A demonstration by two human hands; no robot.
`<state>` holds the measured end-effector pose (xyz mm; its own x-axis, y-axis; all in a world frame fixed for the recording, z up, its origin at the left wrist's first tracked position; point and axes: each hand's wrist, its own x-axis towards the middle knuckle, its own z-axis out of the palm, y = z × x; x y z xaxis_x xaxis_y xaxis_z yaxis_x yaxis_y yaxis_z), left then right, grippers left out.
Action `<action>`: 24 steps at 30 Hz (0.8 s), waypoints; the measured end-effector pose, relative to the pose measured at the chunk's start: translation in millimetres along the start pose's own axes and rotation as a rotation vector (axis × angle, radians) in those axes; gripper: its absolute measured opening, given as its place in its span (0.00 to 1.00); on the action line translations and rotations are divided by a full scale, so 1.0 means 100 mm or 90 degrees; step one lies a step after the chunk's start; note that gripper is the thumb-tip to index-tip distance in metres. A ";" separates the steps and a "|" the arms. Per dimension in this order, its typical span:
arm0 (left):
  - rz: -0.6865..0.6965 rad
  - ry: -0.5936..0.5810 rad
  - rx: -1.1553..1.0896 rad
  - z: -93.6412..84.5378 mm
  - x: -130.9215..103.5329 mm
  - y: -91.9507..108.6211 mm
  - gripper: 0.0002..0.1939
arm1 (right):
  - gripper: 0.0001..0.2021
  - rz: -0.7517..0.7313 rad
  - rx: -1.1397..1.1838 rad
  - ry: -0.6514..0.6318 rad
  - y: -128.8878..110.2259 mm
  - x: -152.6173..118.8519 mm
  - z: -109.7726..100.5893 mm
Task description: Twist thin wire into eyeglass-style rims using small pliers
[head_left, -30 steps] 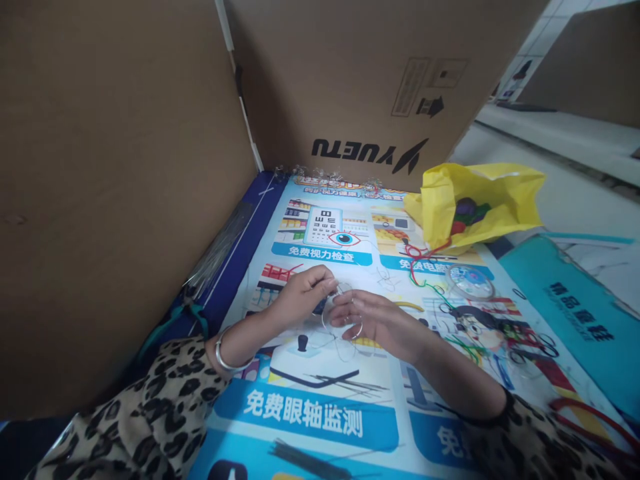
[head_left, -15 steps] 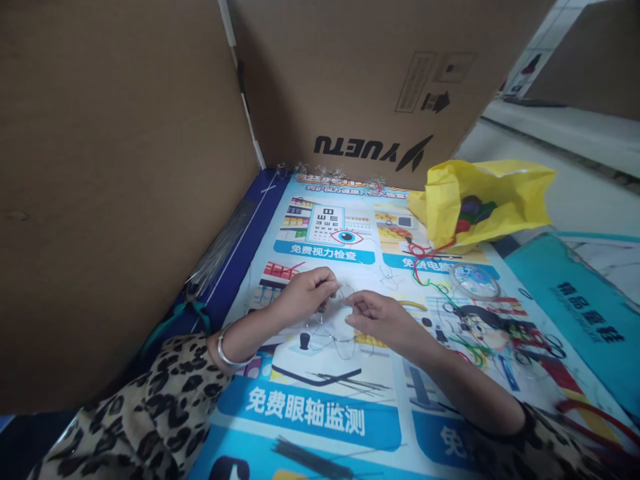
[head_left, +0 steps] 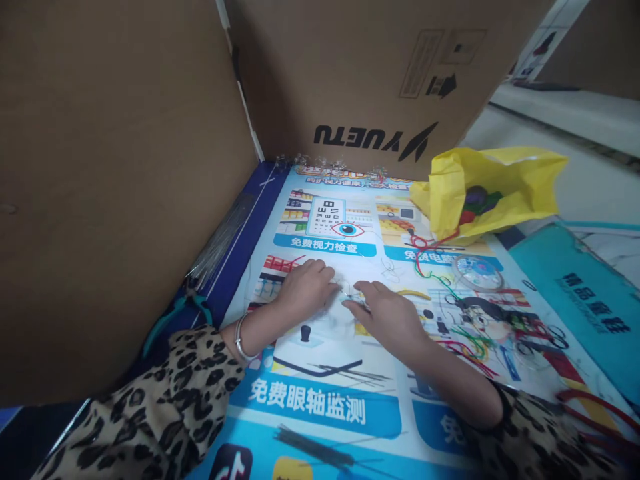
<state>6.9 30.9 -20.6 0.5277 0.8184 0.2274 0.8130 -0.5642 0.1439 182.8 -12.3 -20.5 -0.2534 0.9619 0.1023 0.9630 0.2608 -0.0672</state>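
Observation:
Over the printed sheet, my left hand point(head_left: 309, 290) is curled, its thumb and forefinger pinched at a thin wire point(head_left: 347, 295). The wire is pale and fine, and its full shape is hard to make out. Facing it from the right is my right hand point(head_left: 390, 317), with thumb and forefinger slightly parted around the wire and the other fingers folded in. More of the wire shows by those folded fingers. Below the hands, several dark thin wires point(head_left: 350, 375) lie on the sheet.
Cardboard panels point(head_left: 370, 80) stand behind and to the left. Teal-handled pliers point(head_left: 175, 317) and a wire bundle point(head_left: 223, 240) lie at left, another dark bundle point(head_left: 315, 448) in front. At right are a yellow bag point(head_left: 525, 187), a round clear case point(head_left: 477, 273), coloured cords point(head_left: 470, 350) and a teal box lid point(head_left: 575, 300).
My left hand has turned palm down, its fingers more curled. My right thumb and forefinger have parted a little. The wire loop that hung below the hands no longer shows there. The view has shifted slightly.

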 end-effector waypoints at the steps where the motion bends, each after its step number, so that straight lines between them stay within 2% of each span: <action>1: 0.002 0.001 0.005 0.00 0.00 0.00 0.10 | 0.18 -0.004 -0.021 0.011 0.00 0.00 0.00; 5: 0.009 -0.003 0.006 0.00 0.00 0.02 0.09 | 0.16 -0.033 -0.049 0.052 0.03 0.00 -0.03; 11: 0.025 0.004 -0.076 -0.03 0.00 -0.06 0.11 | 0.13 -0.131 0.098 0.159 0.21 -0.03 -0.10; 13: 0.026 0.034 -0.114 -0.11 0.00 -0.11 0.12 | 0.11 -0.129 0.170 0.207 0.28 -0.05 -0.13; 17: 0.010 0.170 -0.192 -0.34 -0.09 -0.09 0.10 | 0.11 -0.070 0.271 0.280 0.29 -0.11 -0.22; 20: 0.018 0.187 -0.181 -0.34 -0.24 0.04 0.12 | 0.15 -0.075 0.288 0.237 0.19 -0.18 -0.19; 24: 0.068 0.019 -0.041 -0.08 -0.41 0.19 0.23 | 0.23 -0.201 0.208 0.113 0.05 -0.22 0.05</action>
<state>-0.8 -14.5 -19.4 0.6018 0.7505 0.2729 0.7348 -0.6543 0.1789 192.5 -31.9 -28.3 -0.4821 0.8100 0.3338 0.7554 0.5774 -0.3099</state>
